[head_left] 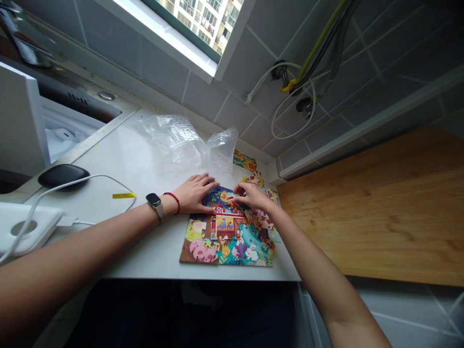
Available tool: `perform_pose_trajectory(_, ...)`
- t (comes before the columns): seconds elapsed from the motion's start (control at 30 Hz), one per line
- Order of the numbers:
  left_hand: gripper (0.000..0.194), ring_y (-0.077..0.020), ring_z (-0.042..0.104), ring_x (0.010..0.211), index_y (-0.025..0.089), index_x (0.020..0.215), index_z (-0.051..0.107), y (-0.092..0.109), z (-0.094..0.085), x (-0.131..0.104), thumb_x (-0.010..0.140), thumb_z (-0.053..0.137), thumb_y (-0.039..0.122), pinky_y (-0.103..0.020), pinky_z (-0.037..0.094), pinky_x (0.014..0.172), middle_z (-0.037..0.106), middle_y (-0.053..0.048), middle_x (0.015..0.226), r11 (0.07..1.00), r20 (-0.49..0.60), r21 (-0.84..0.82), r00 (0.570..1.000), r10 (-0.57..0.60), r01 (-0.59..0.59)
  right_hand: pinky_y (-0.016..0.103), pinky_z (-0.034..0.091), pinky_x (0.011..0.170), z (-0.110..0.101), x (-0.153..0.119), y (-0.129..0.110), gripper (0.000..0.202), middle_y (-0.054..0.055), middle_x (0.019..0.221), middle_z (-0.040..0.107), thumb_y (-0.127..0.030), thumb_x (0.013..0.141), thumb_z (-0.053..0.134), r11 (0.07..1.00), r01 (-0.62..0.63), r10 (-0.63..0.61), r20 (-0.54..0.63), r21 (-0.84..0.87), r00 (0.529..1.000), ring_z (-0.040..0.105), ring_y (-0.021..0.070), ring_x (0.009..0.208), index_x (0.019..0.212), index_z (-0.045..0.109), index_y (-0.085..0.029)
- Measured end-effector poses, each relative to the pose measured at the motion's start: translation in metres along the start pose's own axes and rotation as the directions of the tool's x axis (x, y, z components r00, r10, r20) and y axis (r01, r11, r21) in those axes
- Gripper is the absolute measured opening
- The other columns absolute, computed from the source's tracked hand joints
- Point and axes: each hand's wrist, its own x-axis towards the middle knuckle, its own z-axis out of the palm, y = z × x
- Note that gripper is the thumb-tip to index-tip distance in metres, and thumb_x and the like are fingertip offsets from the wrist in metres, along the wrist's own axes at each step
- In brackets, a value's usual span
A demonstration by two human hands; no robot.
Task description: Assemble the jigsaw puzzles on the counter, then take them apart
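Note:
A colourful jigsaw puzzle (232, 241) lies on the white counter, its lower part joined up with a pink animal and white rabbits. My left hand (197, 193) rests flat on its upper left edge, fingers spread, with a watch and a red band at the wrist. At the puzzle's upper middle, my right hand (248, 195) pinches a small puzzle piece (231, 197) between thumb and fingers. Loose pieces (255, 180) lie beyond the right hand and along the puzzle's right side.
Crumpled clear plastic (177, 140) lies behind the puzzle, near a picture card (244, 160). To the left are a black mouse-like object (64, 177), a white device (29, 227) with a cable, and a sink. A wooden board (377, 203) stands at right.

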Motion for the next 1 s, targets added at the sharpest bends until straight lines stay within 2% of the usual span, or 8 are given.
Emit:
perform_pose_trajectory(0.07, 0.094, -0.0430, 0.040, 0.147, 0.020, 0.151, 0.049, 0.000, 0.000, 0.000, 0.079, 0.066, 0.079, -0.054, 0.033, 0.119, 0.053, -0.018, 0.151, 1.000, 0.009, 0.001, 1.000, -0.003, 0.003, 0.027, 0.047, 0.067, -0.003, -0.001, 0.003, 0.022, 0.000, 0.077, 0.069, -0.033, 0.078, 0.081, 0.991, -0.033, 0.030, 0.025, 0.133, 0.999, 0.061, 0.0147, 0.070, 0.084, 0.067, -0.017)
perform_pose_trajectory(0.17, 0.093, -0.0425, 0.041, 0.146, 0.021, 0.150, 0.050, 0.000, 0.000, 0.000, 0.078, 0.066, 0.079, -0.054, 0.033, 0.119, 0.054, -0.017, 0.151, 1.000, 0.000, -0.002, 1.000, -0.005, 0.005, 0.027, 0.049, 0.063, -0.003, -0.003, 0.008, 0.034, 0.001, 0.073, 0.071, -0.045, 0.072, 0.084, 0.938, -0.119, 0.084, 0.118, 0.325, 0.989, 0.062, 0.0148, 0.066, 0.082, 0.068, -0.017)
perform_pose_trajectory(0.27, 0.094, -0.0425, 0.041, 0.146, 0.020, 0.150, 0.050, 0.000, 0.001, 0.000, 0.079, 0.065, 0.079, -0.054, 0.033, 0.118, 0.054, -0.018, 0.150, 1.000, -0.013, -0.005, 1.000, 0.001, -0.001, 0.028, 0.050, 0.063, 0.000, -0.004, 0.010, 0.039, 0.001, 0.073, 0.072, -0.048, 0.067, 0.087, 0.913, -0.167, 0.102, 0.186, 0.373, 0.977, 0.063, 0.0152, 0.066, 0.081, 0.069, -0.017)
perform_pose_trajectory(0.33, 0.094, -0.0423, 0.041, 0.146, 0.020, 0.150, 0.050, -0.001, 0.002, 0.000, 0.079, 0.065, 0.079, -0.053, 0.033, 0.118, 0.054, -0.018, 0.151, 1.000, -0.015, -0.003, 1.000, 0.007, -0.007, 0.028, 0.050, 0.064, 0.003, -0.003, 0.010, 0.036, 0.001, 0.074, 0.073, -0.046, 0.067, 0.087, 0.935, -0.146, 0.091, 0.180, 0.323, 0.979, 0.064, 0.0155, 0.067, 0.080, 0.070, -0.017)
perform_pose_trajectory(0.6, 0.092, -0.0426, 0.041, 0.146, 0.021, 0.149, 0.051, -0.002, 0.002, 0.000, 0.078, 0.068, 0.077, -0.054, 0.032, 0.119, 0.054, -0.018, 0.150, 1.000, -0.018, -0.024, 1.000, 0.003, -0.004, 0.027, 0.048, 0.071, 0.006, -0.005, 0.003, 0.013, 0.002, 0.085, 0.074, -0.028, 0.084, 0.077, 1.000, 0.007, -0.008, 0.029, 0.027, 1.000, 0.065, 0.0163, 0.078, 0.089, 0.073, -0.018)
perform_pose_trajectory(0.8, 0.096, -0.0418, 0.041, 0.145, 0.020, 0.153, 0.046, -0.002, 0.004, 0.000, 0.079, 0.066, 0.078, -0.054, 0.031, 0.119, 0.054, -0.018, 0.151, 1.000, -0.030, -0.026, 0.999, 0.009, -0.010, 0.029, 0.048, 0.077, 0.011, -0.013, 0.005, 0.024, 0.006, 0.097, 0.070, -0.031, 0.079, 0.087, 0.983, 0.097, -0.112, -0.087, -0.155, 0.990, 0.064, 0.0198, 0.090, 0.091, 0.071, -0.019)
perform_pose_trajectory(0.87, 0.099, -0.0420, 0.041, 0.146, 0.020, 0.153, 0.046, -0.002, 0.004, 0.000, 0.078, 0.066, 0.079, -0.053, 0.031, 0.119, 0.053, -0.018, 0.152, 1.000, -0.030, -0.028, 1.000, 0.006, -0.007, 0.029, 0.048, 0.078, 0.014, -0.016, 0.007, 0.028, 0.006, 0.098, 0.068, -0.033, 0.078, 0.088, 0.982, 0.088, -0.103, -0.083, -0.166, 0.991, 0.063, 0.0200, 0.091, 0.092, 0.070, -0.019)
perform_pose_trajectory(1.0, 0.100, -0.0423, 0.040, 0.147, 0.018, 0.153, 0.046, -0.002, 0.003, 0.000, 0.077, 0.067, 0.079, -0.053, 0.030, 0.120, 0.053, -0.019, 0.153, 0.999, -0.015, -0.040, 1.000, -0.001, 0.000, 0.027, 0.045, 0.073, 0.016, -0.018, 0.006, 0.029, 0.003, 0.092, 0.065, -0.034, 0.078, 0.089, 0.976, -0.012, 0.003, -0.043, -0.215, 0.999, 0.060, 0.0175, 0.082, 0.088, 0.068, -0.018)
